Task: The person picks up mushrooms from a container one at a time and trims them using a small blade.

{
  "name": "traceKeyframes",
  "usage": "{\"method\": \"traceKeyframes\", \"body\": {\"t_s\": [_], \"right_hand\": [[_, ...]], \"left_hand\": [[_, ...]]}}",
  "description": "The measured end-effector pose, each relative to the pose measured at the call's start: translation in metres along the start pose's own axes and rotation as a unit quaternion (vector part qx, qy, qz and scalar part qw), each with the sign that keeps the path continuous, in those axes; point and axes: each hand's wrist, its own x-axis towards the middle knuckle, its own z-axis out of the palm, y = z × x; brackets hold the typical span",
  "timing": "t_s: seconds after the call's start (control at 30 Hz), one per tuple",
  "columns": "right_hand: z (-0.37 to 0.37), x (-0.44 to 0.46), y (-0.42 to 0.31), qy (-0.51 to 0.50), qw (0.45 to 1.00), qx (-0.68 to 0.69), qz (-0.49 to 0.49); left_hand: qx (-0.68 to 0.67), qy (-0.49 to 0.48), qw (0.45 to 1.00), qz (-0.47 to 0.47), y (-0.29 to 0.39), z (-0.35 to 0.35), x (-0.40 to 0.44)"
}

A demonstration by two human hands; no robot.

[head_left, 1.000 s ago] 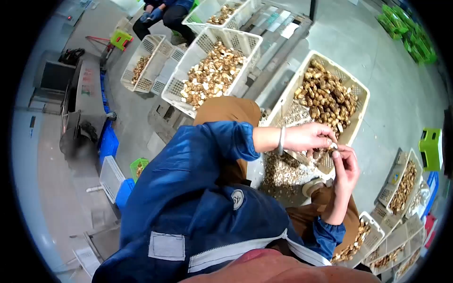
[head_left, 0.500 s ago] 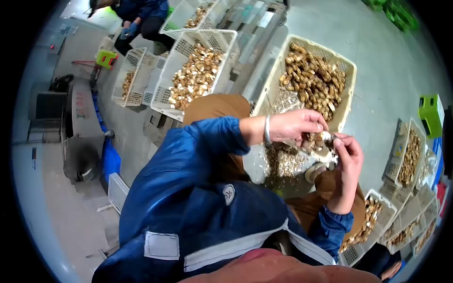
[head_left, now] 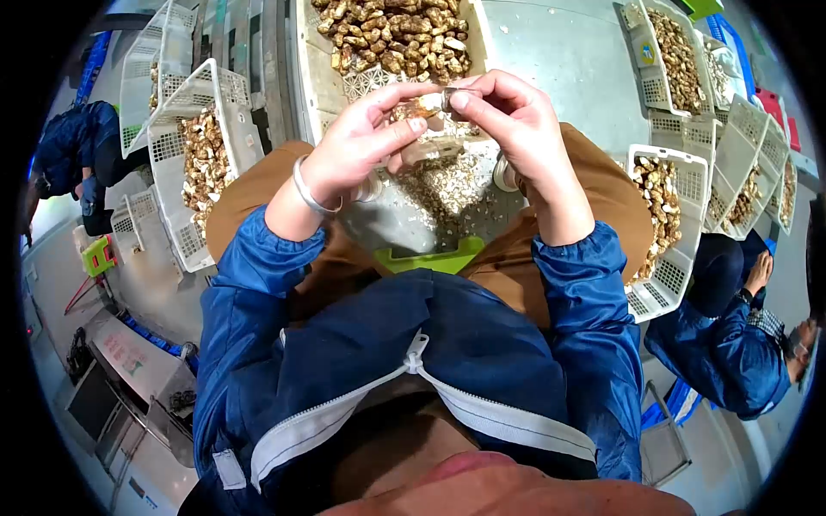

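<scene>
My left hand (head_left: 361, 142), with a bangle at its wrist, is closed around a brown-and-white mushroom (head_left: 419, 108). My right hand (head_left: 520, 125) pinches a small, dark, blade-like piece (head_left: 448, 97) between thumb and forefinger, against the mushroom's right end. Its exact kind is hard to make out. Just beyond both hands stands a cream plastic crate (head_left: 311, 82) with a heap of brown mushrooms (head_left: 396, 36) at its far side. Pale and dark trimmings (head_left: 443, 185) lie scattered below the hands, between my knees.
Crates of mushrooms stand at the left (head_left: 243, 116) and at the right (head_left: 695, 206), with more crates (head_left: 671, 60) farther right. A green plastic edge (head_left: 434, 258) shows between my legs. One person (head_left: 731, 344) sits at the right, another (head_left: 82, 150) at the far left.
The view has swung, so the crate and my hands now sit nearer the middle. The mushroom remains in my left hand, and the dark piece in my right hand stays against it.
</scene>
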Motion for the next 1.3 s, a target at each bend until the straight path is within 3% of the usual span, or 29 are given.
{"method": "traceKeyframes", "body": {"t_s": [0.1,0.2,0.27,0.33,0.4,0.43,0.53,0.57,0.7,0.77,0.83,0.9,1.07,1.2,1.3], "right_hand": [[0.006,0.001,0.001,-0.025,0.995,-0.051,-0.084],[0.007,0.001,0.005,-0.022,0.997,-0.049,-0.063],[0.003,0.002,0.011,0.010,1.000,0.007,0.008],[0.001,0.001,0.005,0.007,1.000,-0.016,0.003],[0.010,0.001,0.016,-0.016,0.992,-0.072,-0.099],[0.011,0.001,0.015,-0.016,0.992,-0.096,-0.083],[0.004,0.002,0.008,0.003,0.998,0.002,0.060],[0.001,0.002,0.004,-0.011,0.997,0.053,0.056],[0.013,0.003,0.013,-0.031,0.994,-0.049,-0.094],[0.010,0.001,0.010,-0.026,0.998,0.005,-0.051],[0.008,-0.001,-0.006,-0.012,1.000,-0.006,0.028],[0.010,-0.001,0.002,-0.017,1.000,-0.008,-0.012],[0.014,0.001,0.004,-0.058,0.995,0.000,-0.085],[0.011,0.003,0.006,-0.065,0.988,-0.086,-0.115],[0.009,0.002,-0.004,-0.045,0.998,0.033,-0.018]], "left_hand": [[0.060,0.025,0.996,0.054,-0.011,-0.001,-0.001],[0.168,0.039,0.972,0.161,-0.015,-0.001,0.002],[0.073,0.048,0.994,0.064,-0.007,0.004,-0.006],[0.089,0.047,0.991,0.091,-0.007,0.003,-0.005],[0.169,0.054,0.981,0.077,-0.008,-0.002,-0.005],[0.209,0.057,0.974,0.069,-0.007,-0.004,-0.006],[0.102,0.061,0.993,0.026,-0.002,0.002,-0.008],[0.115,0.054,0.992,0.030,-0.005,-0.003,-0.007],[0.173,0.073,0.974,0.128,-0.021,-0.006,-0.001],[0.155,0.082,0.975,0.137,-0.023,-0.001,-0.001],[0.054,0.064,0.994,0.071,-0.013,-0.001,-0.002],[-0.047,0.046,0.998,0.005,-0.003,-0.001,-0.003],[0.011,0.103,0.995,-0.007,-0.005,0.004,0.000],[0.029,0.107,0.994,0.017,-0.005,0.006,-0.003],[0.013,0.093,0.995,-0.015,-0.001,0.004,-0.003]]}}
